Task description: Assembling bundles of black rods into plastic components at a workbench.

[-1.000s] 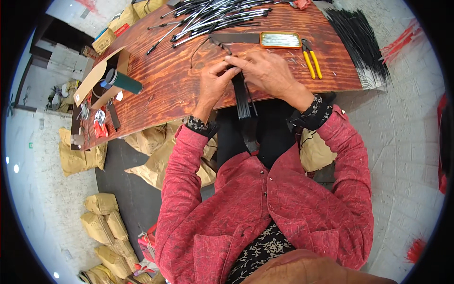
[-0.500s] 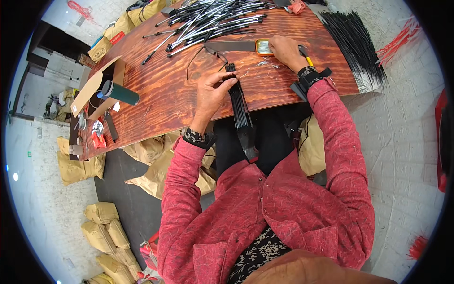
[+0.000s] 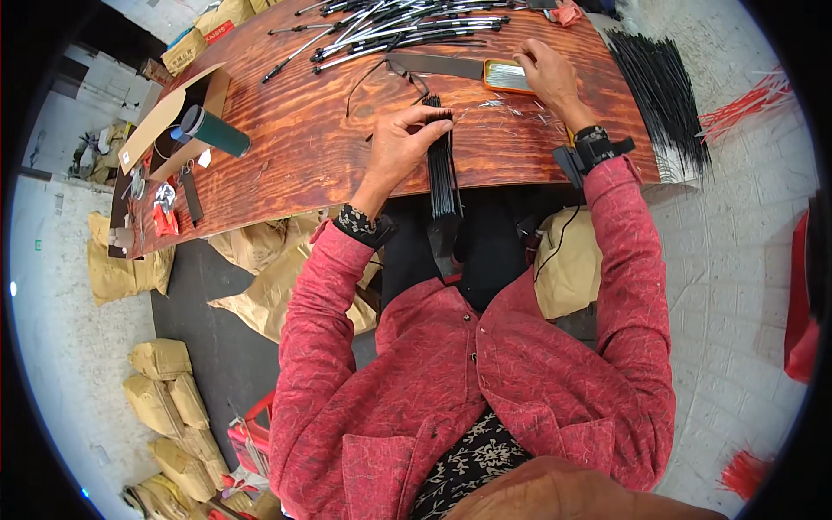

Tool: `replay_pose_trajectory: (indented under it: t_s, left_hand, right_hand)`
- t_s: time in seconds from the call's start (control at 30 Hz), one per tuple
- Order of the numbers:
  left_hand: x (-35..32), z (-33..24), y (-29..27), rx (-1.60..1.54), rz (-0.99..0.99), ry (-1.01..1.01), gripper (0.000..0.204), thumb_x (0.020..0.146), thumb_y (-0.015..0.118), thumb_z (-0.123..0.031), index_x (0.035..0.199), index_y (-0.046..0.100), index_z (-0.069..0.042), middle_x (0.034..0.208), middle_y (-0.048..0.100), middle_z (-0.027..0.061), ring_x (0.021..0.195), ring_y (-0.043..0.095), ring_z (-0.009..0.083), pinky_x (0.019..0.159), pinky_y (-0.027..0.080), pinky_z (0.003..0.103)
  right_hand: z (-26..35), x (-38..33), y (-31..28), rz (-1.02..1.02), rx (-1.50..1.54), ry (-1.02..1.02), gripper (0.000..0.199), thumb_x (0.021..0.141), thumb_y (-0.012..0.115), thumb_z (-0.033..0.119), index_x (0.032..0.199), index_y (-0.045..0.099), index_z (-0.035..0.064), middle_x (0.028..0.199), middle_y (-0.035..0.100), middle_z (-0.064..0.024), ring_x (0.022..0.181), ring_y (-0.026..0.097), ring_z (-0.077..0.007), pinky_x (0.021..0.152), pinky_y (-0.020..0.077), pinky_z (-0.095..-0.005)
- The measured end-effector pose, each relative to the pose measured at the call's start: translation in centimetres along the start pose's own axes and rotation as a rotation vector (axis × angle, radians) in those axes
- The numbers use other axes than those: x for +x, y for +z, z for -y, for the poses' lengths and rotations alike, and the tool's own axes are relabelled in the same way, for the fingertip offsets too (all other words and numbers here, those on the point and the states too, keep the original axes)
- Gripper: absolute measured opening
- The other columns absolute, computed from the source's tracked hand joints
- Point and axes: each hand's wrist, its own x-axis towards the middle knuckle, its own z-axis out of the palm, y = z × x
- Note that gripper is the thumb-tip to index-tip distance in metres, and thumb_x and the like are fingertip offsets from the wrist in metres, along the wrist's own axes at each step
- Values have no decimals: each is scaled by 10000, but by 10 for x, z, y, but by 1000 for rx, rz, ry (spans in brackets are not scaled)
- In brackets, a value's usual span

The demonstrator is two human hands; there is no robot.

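The left hand (image 3: 400, 149) closes its fingers around a bundle of thin black rods (image 3: 444, 173) hanging over the surface's (image 3: 295, 156) near edge. The right hand (image 3: 544, 74) rests curled fingers on a small open tin (image 3: 507, 76) toward the far edge.

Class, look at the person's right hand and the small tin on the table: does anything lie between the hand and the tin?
Nothing visible does. The right hand already rests at the tin, fingers at its edge. The left hand holds a black bundle well to the side, clear of that reach.

Tin (image 3: 507, 76) contents too small.
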Motion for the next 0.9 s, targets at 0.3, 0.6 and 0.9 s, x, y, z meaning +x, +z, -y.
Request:
replay_pose_trajectory:
  t_s: [0.3, 0.6, 0.9]
  left_hand:
    - [-1, -1, 2, -2, -35, 29, 208, 913, 727, -90, 1112, 753, -34, 994, 745, 21, 851, 670, 70, 749, 535, 223]
    - [-3, -4, 4, 4, -51, 40, 217, 906, 740, -98, 1112, 750, -30, 965, 742, 15, 832, 656, 61, 729, 530, 221]
    - [-4, -5, 4, -12, -48, 41, 219, 907, 740, -98, 1115, 749, -29, 960, 740, 9, 820, 652, 57, 720, 525, 216]
  right_hand:
    - [105, -51, -38, 255, 732, -66, 130, 946, 644, 117, 1025, 686, 24, 883, 623, -15, 740, 545, -92, 662, 439, -256]
    - [124, -54, -45, 206, 766, -32, 93, 934, 656, 70, 986, 688, 0, 878, 611, -30, 750, 561, -100, 664, 449, -248]
    - [126, -53, -41, 187, 773, -52, 102, 930, 665, 69, 990, 693, -8, 872, 614, -39, 770, 595, -112, 674, 466, -264]
